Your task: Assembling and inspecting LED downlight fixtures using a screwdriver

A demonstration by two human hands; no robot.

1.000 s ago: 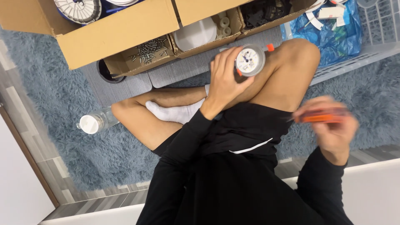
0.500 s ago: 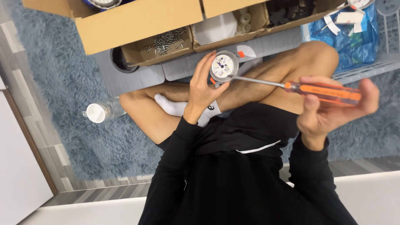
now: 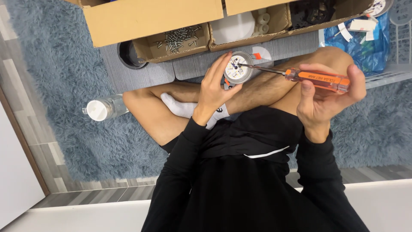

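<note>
Orange screwdriver (image 3: 315, 78) tip hidden in round part (image 3: 238, 72), boxes cropped

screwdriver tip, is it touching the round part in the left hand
Yes, the screwdriver tip rests on the round part held by the left hand.

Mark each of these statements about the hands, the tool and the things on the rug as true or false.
1. The right hand holds an orange screwdriver. True.
2. The screwdriver's tip meets the round part in the left hand. True.
3. The water bottle stands upright on a table. False: it lies on the blue rug.
4. The box of screws is empty. False: loose screws fill it.
5. The person wears a white sock. True.
</note>
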